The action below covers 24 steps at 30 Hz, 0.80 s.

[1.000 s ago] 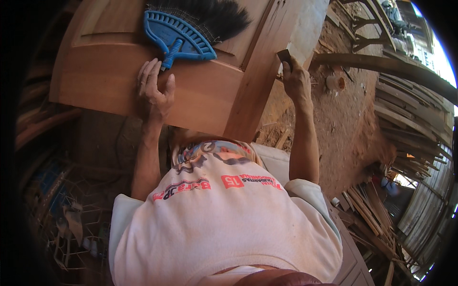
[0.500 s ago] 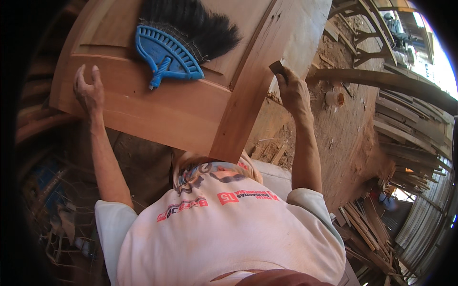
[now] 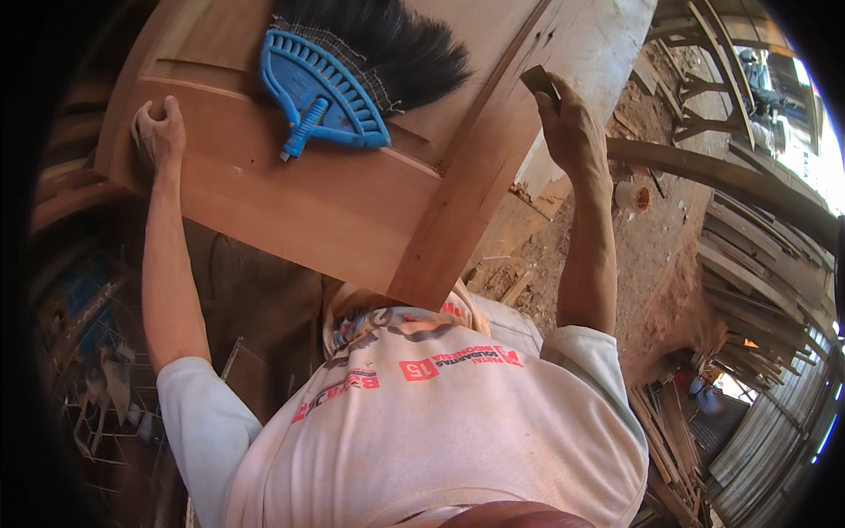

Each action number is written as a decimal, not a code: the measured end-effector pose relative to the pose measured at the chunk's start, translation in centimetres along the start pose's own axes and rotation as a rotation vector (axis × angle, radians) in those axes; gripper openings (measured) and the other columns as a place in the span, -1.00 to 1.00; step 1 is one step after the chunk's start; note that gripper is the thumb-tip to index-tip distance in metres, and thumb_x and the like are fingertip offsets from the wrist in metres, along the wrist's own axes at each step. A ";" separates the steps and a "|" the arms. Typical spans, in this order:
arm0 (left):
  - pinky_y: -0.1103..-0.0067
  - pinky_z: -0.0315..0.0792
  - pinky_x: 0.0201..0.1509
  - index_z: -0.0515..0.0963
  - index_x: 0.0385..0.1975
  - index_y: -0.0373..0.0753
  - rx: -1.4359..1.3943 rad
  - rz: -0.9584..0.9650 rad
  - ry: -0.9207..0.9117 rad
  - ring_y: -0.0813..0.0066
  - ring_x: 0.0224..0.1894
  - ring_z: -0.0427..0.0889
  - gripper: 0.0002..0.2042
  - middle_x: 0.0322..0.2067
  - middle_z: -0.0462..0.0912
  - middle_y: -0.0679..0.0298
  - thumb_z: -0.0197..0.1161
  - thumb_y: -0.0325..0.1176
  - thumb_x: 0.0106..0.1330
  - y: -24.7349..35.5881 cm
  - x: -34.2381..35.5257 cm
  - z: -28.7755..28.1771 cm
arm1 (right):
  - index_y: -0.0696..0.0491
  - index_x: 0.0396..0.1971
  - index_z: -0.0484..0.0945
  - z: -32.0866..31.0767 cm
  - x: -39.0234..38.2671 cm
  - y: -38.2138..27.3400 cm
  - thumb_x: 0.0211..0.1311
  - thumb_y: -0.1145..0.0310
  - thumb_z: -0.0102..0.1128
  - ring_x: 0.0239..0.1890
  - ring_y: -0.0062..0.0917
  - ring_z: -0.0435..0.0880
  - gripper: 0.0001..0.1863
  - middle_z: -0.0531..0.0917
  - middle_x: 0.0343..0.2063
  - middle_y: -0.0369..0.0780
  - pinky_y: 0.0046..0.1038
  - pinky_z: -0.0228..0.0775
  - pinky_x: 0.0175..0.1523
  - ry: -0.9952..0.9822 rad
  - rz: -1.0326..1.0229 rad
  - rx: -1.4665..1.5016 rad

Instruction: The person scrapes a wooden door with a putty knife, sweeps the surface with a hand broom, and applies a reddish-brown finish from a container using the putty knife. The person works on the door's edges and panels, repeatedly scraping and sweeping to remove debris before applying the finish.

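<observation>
A wooden panelled door (image 3: 290,195) lies in front of my body, its near end by my waist. My left hand (image 3: 159,134) is at the door's left part, fingers curved and apart, with nothing seen in it. My right hand (image 3: 572,123) is at the right edge of the door, closed on a small dark flat piece (image 3: 540,82) that looks like sandpaper or a scraper; its exact kind is unclear. Between my hands, a broom head (image 3: 326,92) with a blue plastic frame and black bristles rests on the door.
On the dirt floor to the right stands a small pale tub (image 3: 630,196) with orange-brown inside. A long beam (image 3: 726,167) crosses behind it. Stacked planks (image 3: 757,290) line the far right. Wood offcuts lie below the door's right edge. A wire frame (image 3: 110,396) is at lower left.
My right hand has moved farther along the door's right edge with the dark piece. My left hand's fingers have curled somewhat. The whole view has shifted slightly.
</observation>
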State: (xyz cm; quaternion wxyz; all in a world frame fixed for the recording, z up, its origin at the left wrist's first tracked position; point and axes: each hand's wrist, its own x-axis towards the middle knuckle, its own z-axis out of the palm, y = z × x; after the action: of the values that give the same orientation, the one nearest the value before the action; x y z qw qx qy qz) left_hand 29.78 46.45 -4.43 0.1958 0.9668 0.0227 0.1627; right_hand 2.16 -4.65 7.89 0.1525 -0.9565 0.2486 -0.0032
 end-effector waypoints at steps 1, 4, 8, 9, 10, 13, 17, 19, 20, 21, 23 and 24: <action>0.21 0.23 0.47 0.40 0.31 -0.40 0.000 0.004 0.000 0.00 0.41 0.33 -0.25 0.34 0.37 -0.12 0.16 0.18 0.36 -0.1 0.1 -0.3 | -0.01 0.29 0.50 0.0 -0.7 -0.4 0.49 0.14 0.09 0.01 -0.03 0.72 -0.54 0.74 -0.03 0.02 -0.06 0.52 0.10 -0.006 -0.017 -0.006; 0.22 0.21 0.48 0.40 0.31 -0.41 -0.015 0.000 -0.014 -0.03 0.42 0.31 -0.20 0.35 0.35 -0.15 0.18 0.23 0.34 -0.4 0.3 -0.6 | -0.04 0.29 0.50 0.4 -2.3 -0.8 0.51 0.13 0.07 0.00 -0.05 0.72 -0.55 0.74 -0.03 0.00 -0.07 0.53 0.09 -0.032 -0.040 -0.039; 0.23 0.19 0.50 0.38 0.33 -0.43 -0.074 -0.001 -0.018 -0.04 0.44 0.28 -0.15 0.37 0.32 -0.17 0.19 0.27 0.31 -1.2 0.5 -0.3 | -0.02 0.30 0.49 1.0 -3.4 -1.4 0.51 0.14 0.08 0.00 -0.03 0.72 -0.54 0.74 -0.04 0.01 -0.06 0.52 0.10 -0.068 -0.001 -0.056; 0.23 0.18 0.50 0.38 0.33 -0.43 -0.087 0.001 -0.019 -0.04 0.45 0.27 -0.15 0.38 0.32 -0.17 0.19 0.27 0.31 -1.2 0.6 0.0 | -0.02 0.30 0.48 1.4 -3.4 -1.0 0.50 0.14 0.09 0.00 -0.03 0.71 -0.54 0.74 -0.04 0.02 -0.05 0.52 0.10 -0.066 -0.003 -0.056; 0.23 0.18 0.50 0.38 0.33 -0.43 -0.100 0.003 -0.020 -0.04 0.45 0.26 -0.14 0.38 0.31 -0.17 0.19 0.27 0.31 -1.1 0.7 0.3 | -0.01 0.30 0.48 1.8 -3.3 -0.7 0.50 0.15 0.09 0.00 -0.02 0.71 -0.54 0.74 -0.04 0.02 -0.05 0.52 0.10 -0.065 -0.005 -0.056; 0.23 0.17 0.51 0.37 0.34 -0.43 -0.099 0.023 -0.028 -0.03 0.46 0.25 -0.14 0.38 0.31 -0.18 0.20 0.27 0.31 -1.4 0.9 0.7 | 0.00 0.30 0.48 2.7 -3.4 -0.6 0.49 0.16 0.10 0.02 0.01 0.70 -0.53 0.73 -0.05 0.05 -0.05 0.51 0.11 -0.068 0.042 -0.059; 0.23 0.16 0.52 0.38 0.34 -0.42 -0.141 0.043 -0.018 -0.02 0.48 0.23 -0.16 0.39 0.30 -0.18 0.19 0.26 0.32 -1.9 0.5 0.2 | 0.01 0.29 0.50 3.7 -3.7 -0.4 0.48 0.16 0.07 0.02 0.03 0.69 -0.54 0.72 -0.05 0.08 -0.05 0.50 0.12 0.008 0.031 0.021; 0.23 0.16 0.52 0.40 0.33 -0.42 -0.207 0.039 -0.024 -0.02 0.49 0.22 -0.16 0.40 0.30 -0.18 0.19 0.26 0.33 -1.5 0.6 0.4 | 0.03 0.28 0.51 4.4 -4.0 -0.2 0.49 0.16 0.05 0.03 0.04 0.69 -0.54 0.72 -0.04 0.09 -0.05 0.50 0.13 0.059 0.008 0.057; 0.23 0.16 0.52 0.41 0.32 -0.42 -0.211 0.035 -0.020 -0.01 0.49 0.22 -0.17 0.39 0.30 -0.18 0.19 0.26 0.33 -1.5 0.5 0.5 | 0.04 0.27 0.51 4.6 -3.9 -0.2 0.49 0.16 0.05 0.03 0.04 0.69 -0.54 0.72 -0.04 0.10 -0.05 0.50 0.13 0.061 0.004 0.037; 0.23 0.16 0.52 0.42 0.32 -0.42 -0.216 0.036 -0.019 -0.01 0.49 0.21 -0.17 0.39 0.31 -0.18 0.18 0.26 0.33 -1.3 0.5 0.6 | 0.05 0.27 0.51 4.7 -3.9 -0.1 0.49 0.17 0.05 0.03 0.04 0.69 -0.54 0.72 -0.04 0.10 -0.06 0.50 0.13 0.064 0.003 0.018; 0.23 0.16 0.52 0.43 0.31 -0.42 -0.223 0.047 -0.012 -0.01 0.49 0.21 -0.18 0.38 0.33 -0.18 0.18 0.26 0.34 -1.2 0.4 0.5 | 0.08 0.25 0.51 4.6 -3.7 -0.4 0.49 0.18 0.04 0.02 0.04 0.70 -0.54 0.72 -0.05 0.11 -0.06 0.51 0.12 0.044 0.009 -0.026; 0.23 0.16 0.52 0.43 0.31 -0.41 -0.229 0.057 -0.004 -0.01 0.49 0.21 -0.19 0.37 0.33 -0.18 0.17 0.26 0.34 -1.2 0.4 0.5 | 0.09 0.25 0.51 4.2 -3.3 -1.0 0.49 0.18 0.04 0.01 0.04 0.70 -0.54 0.72 -0.06 0.11 -0.06 0.51 0.12 0.024 0.015 -0.053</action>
State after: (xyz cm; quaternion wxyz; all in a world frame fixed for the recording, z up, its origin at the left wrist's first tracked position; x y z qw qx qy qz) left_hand 30.36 47.39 -5.19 0.3003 0.9387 -0.0240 0.1677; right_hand 0.11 -1.04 4.46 0.1242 -0.9582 0.2575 -0.0070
